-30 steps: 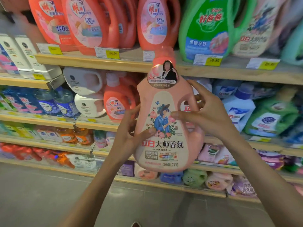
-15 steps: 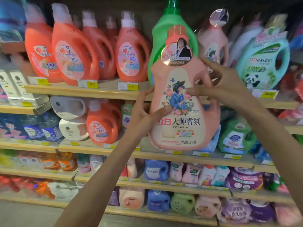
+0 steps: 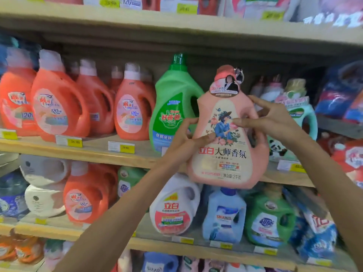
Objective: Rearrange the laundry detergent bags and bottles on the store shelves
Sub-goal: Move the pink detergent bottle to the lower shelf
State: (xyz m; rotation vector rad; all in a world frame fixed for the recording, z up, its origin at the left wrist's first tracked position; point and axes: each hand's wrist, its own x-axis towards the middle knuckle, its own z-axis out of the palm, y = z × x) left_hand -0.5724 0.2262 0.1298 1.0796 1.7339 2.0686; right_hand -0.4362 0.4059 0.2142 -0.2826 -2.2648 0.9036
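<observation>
Head view: the pink detergent bottle (image 3: 227,154) hangs upright, cap up, before the shelf edge (image 3: 98,154) between green bottle (image 3: 172,107) and teal panda bottle (image 3: 306,118), left hand (image 3: 184,138) gripping its left flank, right hand (image 3: 275,122) clasping its handle side.

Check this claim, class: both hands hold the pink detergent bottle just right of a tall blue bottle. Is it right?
Not quite. The head view shows the tall bottle is green, not blue. The left hand and right hand do hold the pink detergent bottle just right of it.
</observation>
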